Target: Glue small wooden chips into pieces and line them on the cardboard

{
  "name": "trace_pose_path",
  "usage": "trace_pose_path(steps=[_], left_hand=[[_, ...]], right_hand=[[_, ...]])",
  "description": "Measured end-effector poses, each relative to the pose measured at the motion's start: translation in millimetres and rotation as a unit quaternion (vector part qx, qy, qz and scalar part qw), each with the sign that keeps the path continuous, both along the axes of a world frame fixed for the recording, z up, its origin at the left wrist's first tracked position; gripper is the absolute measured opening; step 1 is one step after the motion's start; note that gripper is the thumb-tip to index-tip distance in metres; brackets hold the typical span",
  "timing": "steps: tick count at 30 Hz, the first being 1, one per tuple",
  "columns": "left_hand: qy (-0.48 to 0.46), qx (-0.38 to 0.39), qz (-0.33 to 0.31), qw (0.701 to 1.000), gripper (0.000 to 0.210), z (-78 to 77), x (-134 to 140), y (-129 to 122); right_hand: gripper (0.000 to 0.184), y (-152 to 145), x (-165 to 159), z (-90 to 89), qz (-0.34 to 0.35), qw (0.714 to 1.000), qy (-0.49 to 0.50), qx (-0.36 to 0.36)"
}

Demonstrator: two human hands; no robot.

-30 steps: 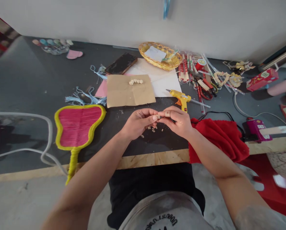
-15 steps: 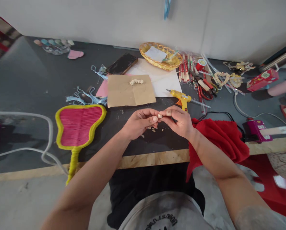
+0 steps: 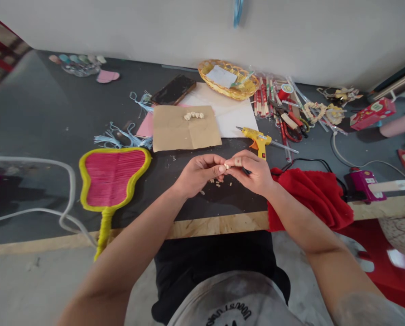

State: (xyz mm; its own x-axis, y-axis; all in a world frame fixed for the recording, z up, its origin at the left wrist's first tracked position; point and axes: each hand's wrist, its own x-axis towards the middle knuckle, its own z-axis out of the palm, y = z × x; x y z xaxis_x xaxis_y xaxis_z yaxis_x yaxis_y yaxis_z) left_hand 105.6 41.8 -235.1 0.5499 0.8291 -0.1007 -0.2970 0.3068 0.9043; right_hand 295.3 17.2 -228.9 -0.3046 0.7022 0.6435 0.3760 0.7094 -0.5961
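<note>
Left hand (image 3: 200,174) and right hand (image 3: 253,174) meet fingertip to fingertip above the tabletop (image 3: 175,203), pinched together on a small pale piece (image 3: 227,166). Step in hand, as judged: fine shaping or joining of that piece between thumbs and forefingers. Next move seems to call for light, steady pressure and close alignment. Loose pale bits (image 3: 218,183) lie just below the hands, partly covered by them. Piece mostly hidden by fingertips; its form, and which hand bears more of it, can't be told. Pale patch on right forefinger unclear. Red cloth (image 3: 311,194) partly behind right forearm; blue strand (image 3: 238,13) cut off at top.
</note>
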Motion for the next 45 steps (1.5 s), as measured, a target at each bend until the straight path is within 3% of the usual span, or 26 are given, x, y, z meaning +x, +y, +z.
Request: trace_pose_path(steps=[11, 16, 20, 23, 34, 45], left_hand=[[0.008, 0.002, -0.001, 1.000, 0.024, -1.8, -0.5, 0.2], [0.005, 0.046, 0.062, 0.997, 0.020, 2.9, 1.2, -0.2], [0.026, 0.091, 0.106, 0.990, 0.020, 4.4, 2.5, -0.7], [0.045, 0.112, 0.104, 0.987, 0.019, 4.7, 2.7, -1.8], [0.045, 0.080, 0.096, 0.991, 0.023, 4.8, 1.8, -2.6], [0.086, 0.114, 0.097, 0.985, 0.022, 2.3, 1.0, -1.8]], right_hand=[[0.012, 1.4, 1.4, -0.5, 0.017, 1.000, -0.003, -0.021], [0.042, -0.2, 1.1, -5.6, 0.008, 0.986, 0.050, -0.156], [0.029, -0.4, -1.2, -5.7, 0.021, 0.951, 0.125, -0.283], [0.028, -0.5, -2.9, -4.0, 0.030, 0.934, 0.151, -0.322], [0.020, -0.3, -2.9, -3.6, 0.017, 0.939, 0.143, -0.311], [0.019, -1.3, -3.8, -7.9, -0.004, 0.949, 0.132, -0.285]])
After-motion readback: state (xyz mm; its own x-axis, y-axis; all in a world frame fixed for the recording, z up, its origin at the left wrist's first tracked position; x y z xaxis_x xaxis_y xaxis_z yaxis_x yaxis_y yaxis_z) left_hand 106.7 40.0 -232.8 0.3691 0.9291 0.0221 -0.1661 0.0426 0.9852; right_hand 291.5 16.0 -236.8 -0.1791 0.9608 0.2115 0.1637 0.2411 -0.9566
